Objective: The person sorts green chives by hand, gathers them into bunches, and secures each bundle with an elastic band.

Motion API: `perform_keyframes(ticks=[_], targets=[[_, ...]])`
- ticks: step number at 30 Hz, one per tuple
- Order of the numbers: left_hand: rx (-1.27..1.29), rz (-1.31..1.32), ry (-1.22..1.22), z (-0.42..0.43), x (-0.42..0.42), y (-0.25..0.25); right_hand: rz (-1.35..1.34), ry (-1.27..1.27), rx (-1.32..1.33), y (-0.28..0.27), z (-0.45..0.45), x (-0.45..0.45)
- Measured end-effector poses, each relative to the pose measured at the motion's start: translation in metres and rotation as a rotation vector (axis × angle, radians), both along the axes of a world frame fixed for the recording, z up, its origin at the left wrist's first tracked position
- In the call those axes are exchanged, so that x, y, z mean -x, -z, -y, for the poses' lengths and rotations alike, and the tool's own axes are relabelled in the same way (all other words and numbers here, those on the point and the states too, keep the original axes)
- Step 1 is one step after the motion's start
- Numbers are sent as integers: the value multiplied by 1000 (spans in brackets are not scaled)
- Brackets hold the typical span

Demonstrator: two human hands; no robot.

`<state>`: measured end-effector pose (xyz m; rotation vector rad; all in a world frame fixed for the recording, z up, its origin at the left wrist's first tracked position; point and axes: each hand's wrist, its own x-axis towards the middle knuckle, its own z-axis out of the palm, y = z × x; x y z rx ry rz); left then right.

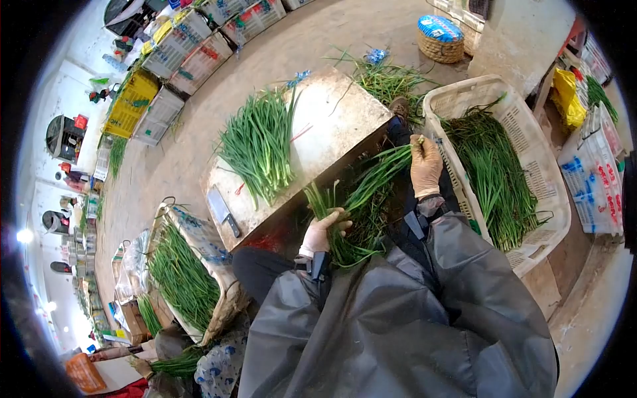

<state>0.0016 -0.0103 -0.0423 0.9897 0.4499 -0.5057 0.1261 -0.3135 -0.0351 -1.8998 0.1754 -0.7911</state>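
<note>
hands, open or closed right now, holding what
Left hand: closed around a bunch of thin green stalks.
Right hand: closed on a sheaf of long green leaves.

I look through one head-worn camera, facing forward and steeply down. Its wide, round-edged view puts the grey smock [398, 325] nearest, the left hand [323, 233] and right hand [426, 167] close by, the counter [338, 123] a little beyond, and a yellow crate [131, 103] far left.

The held stalks [383, 174] are bright green; the apron [378, 325] is plain dark grey, the big crate [554, 189] off-white, the wicker basket [440, 51] tan, the far crate [130, 105] yellow.
</note>
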Motion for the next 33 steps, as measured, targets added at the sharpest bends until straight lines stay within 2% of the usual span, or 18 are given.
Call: perform_keyframes(ticks=[1,3,5,9,11,12,13,15,16,18,21,23,24,28,31,33], targets=[[-15,4,-25,1,0,1,50,54,204,-16,2,5],[-46,11,-72,4,1,1,65,-74,67,-25,-8,10],[-93,26,5,5,-1,-1,-60,-378,-260,-7,-23,8],[-193,48,63,15,0,-3,-374,-846,-584,-4,-63,29],[-190,55,51,21,2,-5,-299,-905,-531,-3,-96,41],[-204,66,64,23,1,-4,-380,-874,-462,4,-108,42],[-218,78,76,24,2,-1,-484,-889,-370,-19,-107,49],[-204,107,59,26,3,6,-488,-922,-442,-11,-120,54],[-199,141,58,27,4,5,-512,-923,-397,-13,-118,54],[-118,177,70,25,4,6,-474,-861,-498,9,-112,46],[-10,122,-59,23,-1,2,-480,-678,-729,22,-102,36],[-40,115,-98,18,-2,8,-650,-653,-819,10,-83,34],[-67,127,-81,15,-2,11,-741,-637,-790,6,-79,33],[-101,140,-89,12,-4,21,-680,-652,-799,13,-76,29],[-63,129,-90,8,-2,19,-640,-618,-910,19,-76,25],[-40,130,-81,7,-2,15,-708,-598,-877,20,-69,21]])
